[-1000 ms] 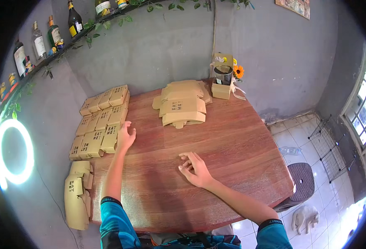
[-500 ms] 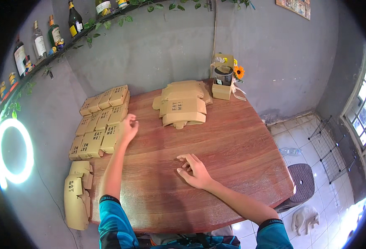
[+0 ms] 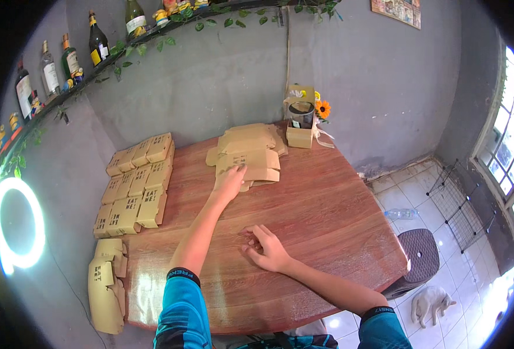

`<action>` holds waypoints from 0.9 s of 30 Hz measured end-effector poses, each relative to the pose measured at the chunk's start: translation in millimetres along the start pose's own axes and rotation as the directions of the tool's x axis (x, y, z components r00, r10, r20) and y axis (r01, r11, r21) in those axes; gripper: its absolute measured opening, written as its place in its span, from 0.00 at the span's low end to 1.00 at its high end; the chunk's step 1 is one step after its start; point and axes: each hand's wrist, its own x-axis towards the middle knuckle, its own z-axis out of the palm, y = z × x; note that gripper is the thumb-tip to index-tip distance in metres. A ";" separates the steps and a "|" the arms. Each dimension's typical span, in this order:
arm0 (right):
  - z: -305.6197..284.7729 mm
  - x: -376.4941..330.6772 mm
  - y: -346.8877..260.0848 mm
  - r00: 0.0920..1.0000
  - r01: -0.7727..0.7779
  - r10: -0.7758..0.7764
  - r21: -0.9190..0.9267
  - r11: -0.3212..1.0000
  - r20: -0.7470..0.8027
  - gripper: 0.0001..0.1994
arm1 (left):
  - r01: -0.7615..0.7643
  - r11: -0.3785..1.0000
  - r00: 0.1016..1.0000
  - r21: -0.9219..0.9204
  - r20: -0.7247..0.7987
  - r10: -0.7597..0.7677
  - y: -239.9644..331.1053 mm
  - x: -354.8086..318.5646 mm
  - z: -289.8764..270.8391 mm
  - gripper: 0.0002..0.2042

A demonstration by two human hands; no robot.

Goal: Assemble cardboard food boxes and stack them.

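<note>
My left hand (image 3: pixel 230 182) is stretched over the near part of a stack of unfolded brown cardboard boxes (image 3: pixel 248 139) towards the back of the table. Its fingers are slightly bent with nothing visible in them; whether they touch the top box I cannot tell. My right hand (image 3: pixel 267 250) rests by the middle of the wooden table (image 3: pixel 327 232), loosely curled, with thumb and fingers apart and nothing held. Folded brown cardboard boxes (image 3: pixel 130 209), closed and piled in rows, stand at the table's left side.
More flattened cardboard (image 3: pixel 104 296) lies at the left front edge. A box holding a dark cup (image 3: pixel 300 115) stands at the back beside an orange flower (image 3: pixel 323 109). On the right floor are a dark stool (image 3: pixel 420 256), a white cat (image 3: pixel 431 303) and a plastic bottle (image 3: pixel 401 214).
My left hand has moved right, from beside the folded boxes to over the unfolded cardboard stack. My right hand stays in about the same place. The view has shifted slightly.
</note>
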 end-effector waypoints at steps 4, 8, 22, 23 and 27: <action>-1.9 -1.8 6.8 1.000 -0.012 0.012 0.002 1.000 0.000 0.22 | -0.024 0.999 1.000 -0.028 -0.001 0.024 2.0 2.0 -3.1 0.25; -3.1 -0.8 8.7 0.999 0.036 -0.036 0.000 0.999 0.012 0.23 | -0.089 0.995 0.995 -0.054 0.040 0.091 -1.7 5.3 -14.4 0.21; -1.4 -4.4 1.6 1.000 0.007 -0.007 0.002 1.000 0.021 0.25 | -0.137 0.966 0.982 0.220 -0.100 0.162 17.5 4.4 -10.6 0.12; -1.1 -4.5 5.2 0.999 0.045 -0.045 0.000 0.999 0.007 0.25 | -0.118 0.973 0.992 0.201 -0.030 0.127 20.7 5.4 -14.0 0.09; 0.2 -3.7 10.8 0.996 0.089 -0.089 -0.017 0.996 0.008 0.24 | -0.080 0.997 0.992 -0.010 -0.102 0.078 17.8 0.9 -20.6 0.07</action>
